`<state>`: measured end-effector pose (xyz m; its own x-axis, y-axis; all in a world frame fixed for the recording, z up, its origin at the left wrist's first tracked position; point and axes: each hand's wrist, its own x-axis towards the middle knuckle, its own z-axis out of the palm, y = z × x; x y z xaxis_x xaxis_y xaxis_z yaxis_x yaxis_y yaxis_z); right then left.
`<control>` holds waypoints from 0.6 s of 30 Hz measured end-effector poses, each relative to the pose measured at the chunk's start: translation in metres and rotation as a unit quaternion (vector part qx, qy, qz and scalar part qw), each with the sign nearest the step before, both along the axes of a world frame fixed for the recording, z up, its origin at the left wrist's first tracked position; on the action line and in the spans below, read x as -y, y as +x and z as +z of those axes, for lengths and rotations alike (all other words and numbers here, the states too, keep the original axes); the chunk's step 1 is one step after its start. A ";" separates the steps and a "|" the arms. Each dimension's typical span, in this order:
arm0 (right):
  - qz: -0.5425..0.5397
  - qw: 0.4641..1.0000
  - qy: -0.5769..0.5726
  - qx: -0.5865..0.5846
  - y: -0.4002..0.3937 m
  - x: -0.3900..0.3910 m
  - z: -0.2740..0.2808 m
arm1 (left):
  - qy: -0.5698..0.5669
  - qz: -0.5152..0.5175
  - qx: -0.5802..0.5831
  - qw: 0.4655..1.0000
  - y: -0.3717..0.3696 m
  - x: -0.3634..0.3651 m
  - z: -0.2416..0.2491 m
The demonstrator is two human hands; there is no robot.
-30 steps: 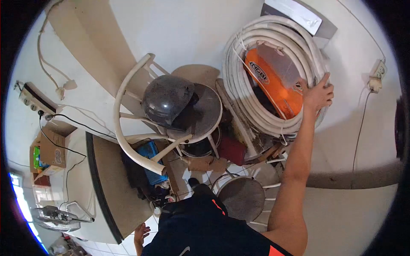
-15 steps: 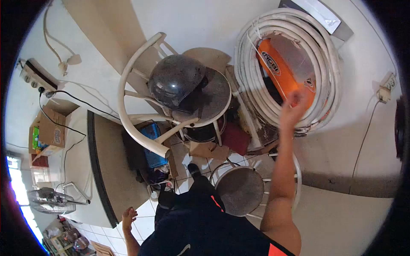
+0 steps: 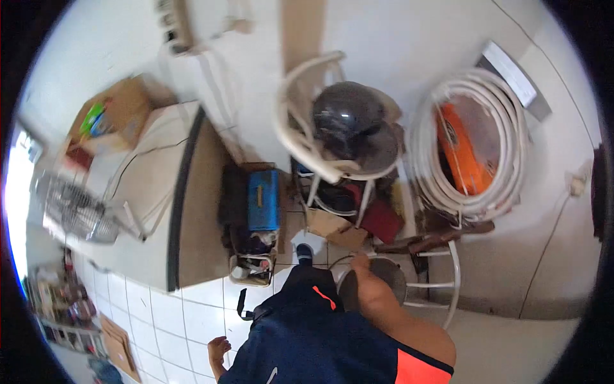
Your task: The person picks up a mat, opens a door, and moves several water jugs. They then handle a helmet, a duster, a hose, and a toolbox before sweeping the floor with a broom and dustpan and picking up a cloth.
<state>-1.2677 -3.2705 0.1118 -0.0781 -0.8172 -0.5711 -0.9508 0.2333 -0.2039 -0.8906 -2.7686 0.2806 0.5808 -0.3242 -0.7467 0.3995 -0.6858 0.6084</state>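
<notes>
My right hand (image 3: 360, 261) hangs low in front of my body, over the edge of a round grey chair seat (image 3: 394, 276) with a white metal frame. Its fingers are small and blurred. At my left side, my left hand (image 3: 219, 349) hangs above the tiled floor, fingers loosely bent and nothing in them. Ahead, a dark helmet (image 3: 345, 112) rests on another white-framed chair (image 3: 320, 168). A thick coil of white hose (image 3: 419, 150) leans at the wall to the right, with an orange item (image 3: 469, 163) showing through its middle.
To the left stands a counter (image 3: 204, 211) bearing a fan (image 3: 80, 208) and a cardboard box (image 3: 125, 115). Beside it on the floor are a blue case (image 3: 263, 200) and a small bin (image 3: 252, 272). Brown wooden pieces (image 3: 451, 238) lie below the hose.
My right hand has come away from the hose coil and dropped down to the lower chair seat. The view has turned left, so the chairs and coil appear further right.
</notes>
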 end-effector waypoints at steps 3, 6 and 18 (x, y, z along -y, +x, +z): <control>0.147 0.988 -0.007 -0.044 0.024 -0.016 0.043 | 0.001 0.113 0.043 0.993 -0.024 -0.086 -0.018; 0.155 0.954 -0.254 0.020 0.019 -0.027 -0.071 | 0.097 0.169 0.043 0.980 -0.059 -0.154 -0.016; 0.611 0.777 -0.122 0.093 0.377 -0.318 0.043 | 0.190 0.498 0.097 0.841 -0.195 -0.420 -0.130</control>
<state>-0.8902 -2.9524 0.1543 0.9059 -0.3021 -0.2969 -0.3813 -0.8869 -0.2607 -1.0860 -2.3489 0.1510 0.5464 0.6349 -0.5462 0.8087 -0.2303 0.5413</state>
